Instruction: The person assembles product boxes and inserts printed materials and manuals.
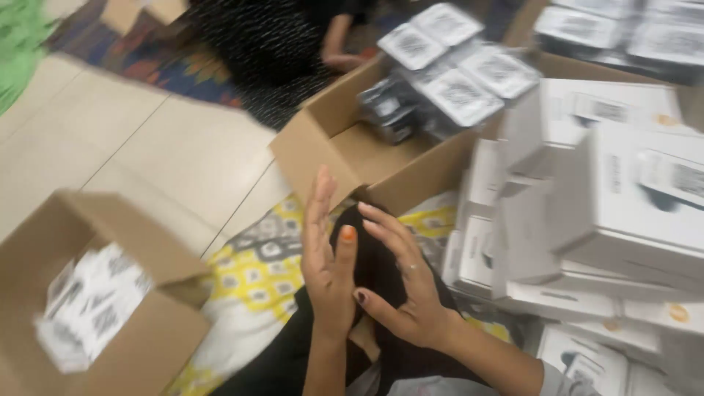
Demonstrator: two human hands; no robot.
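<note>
My left hand [326, 257] is raised upright with the palm turned to the right and the fingers together, holding nothing. My right hand [402, 282] is just beside it, fingers spread and slightly curled, also holding nothing. The two hands are close together, thumbs almost meeting, over a black cloth [381, 271] on my lap. Just beyond the fingertips stands an open cardboard box [330, 147] with several plastic-wrapped dark packets [455, 81] piled in and above it.
A stack of white cartons [623, 198] fills the right side. Another open cardboard box [95, 293] with white-labelled packets sits at the lower left. A yellow and grey patterned fabric [257, 271] lies on the tiled floor [147, 147]. Another person in dark clothing [271, 51] sits at the top.
</note>
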